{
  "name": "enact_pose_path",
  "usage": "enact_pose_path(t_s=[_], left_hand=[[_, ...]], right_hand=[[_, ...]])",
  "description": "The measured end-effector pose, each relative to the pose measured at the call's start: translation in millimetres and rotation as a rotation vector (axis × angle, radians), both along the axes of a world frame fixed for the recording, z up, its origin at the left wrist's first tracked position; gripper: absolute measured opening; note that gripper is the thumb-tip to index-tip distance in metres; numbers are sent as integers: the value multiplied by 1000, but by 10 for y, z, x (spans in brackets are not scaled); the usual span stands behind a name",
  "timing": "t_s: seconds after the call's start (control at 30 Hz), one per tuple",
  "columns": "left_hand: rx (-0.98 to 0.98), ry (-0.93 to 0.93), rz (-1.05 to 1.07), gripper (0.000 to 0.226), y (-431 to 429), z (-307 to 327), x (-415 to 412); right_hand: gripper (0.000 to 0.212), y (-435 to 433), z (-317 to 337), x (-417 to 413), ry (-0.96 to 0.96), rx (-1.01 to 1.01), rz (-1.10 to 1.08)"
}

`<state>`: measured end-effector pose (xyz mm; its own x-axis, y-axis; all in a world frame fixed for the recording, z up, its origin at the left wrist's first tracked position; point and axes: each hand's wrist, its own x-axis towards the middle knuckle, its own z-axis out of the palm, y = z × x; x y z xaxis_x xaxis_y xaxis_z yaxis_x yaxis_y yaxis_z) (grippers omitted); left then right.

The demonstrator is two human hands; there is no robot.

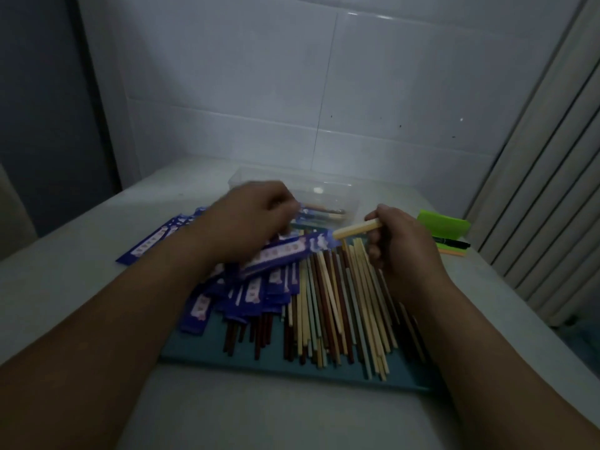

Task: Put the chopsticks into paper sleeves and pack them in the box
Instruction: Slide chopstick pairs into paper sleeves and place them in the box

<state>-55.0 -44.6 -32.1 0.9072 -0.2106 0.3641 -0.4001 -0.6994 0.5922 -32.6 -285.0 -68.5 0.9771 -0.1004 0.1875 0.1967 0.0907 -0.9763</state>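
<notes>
My right hand [397,245] grips the thick end of a pale pair of chopsticks [355,229] whose tips sit inside a blue paper sleeve [285,253]. My left hand [250,222], blurred, holds that sleeve from above. A pile of loose chopsticks [337,306] in pale, brown and grey-green lies on a teal board [201,352]. Empty blue sleeves [246,293] are heaped on the board's left side. Behind my hands stands a clear plastic box [341,190] with a few sleeved pairs [324,214] inside.
The work lies on a white table [81,254] against a tiled wall. At the right are a green pad [444,225], a black marker [453,245] and a ribbed radiator [552,196]. A dark door frame stands at the left.
</notes>
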Motion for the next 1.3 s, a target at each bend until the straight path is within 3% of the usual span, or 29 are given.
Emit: enact_pose_path(t_s=[0.07, 0.13, 0.37, 0.7, 0.9, 1.03, 1.13, 1.3], left_hand=[[-176, -146, 151, 15, 118, -87, 144], [-233, -218, 267, 13, 219, -204, 246], [-91, -170, 298, 22, 262, -428, 351], [-104, -179, 298, 25, 274, -440, 371], [-64, -173, 305, 25, 268, -432, 374], [-30, -158, 299, 24, 254, -439, 374], [-14, -171, 286, 20, 259, -437, 367], [47, -145, 162, 14, 202, -421, 313]], right_hand=[[27, -98, -17, 52, 49, 70, -104], [26, -153, -36, 79, 90, 130, -185], [26, -170, 124, 247, 176, 294, -262], [23, 358, 656, 997, 217, 90, -247], [27, 555, 686, 1299, 364, -238, -97], [25, 543, 713, 1315, 430, -415, -107], [19, 541, 733, 1267, 378, -494, -151], [24, 361, 699, 942, 244, -435, -152]])
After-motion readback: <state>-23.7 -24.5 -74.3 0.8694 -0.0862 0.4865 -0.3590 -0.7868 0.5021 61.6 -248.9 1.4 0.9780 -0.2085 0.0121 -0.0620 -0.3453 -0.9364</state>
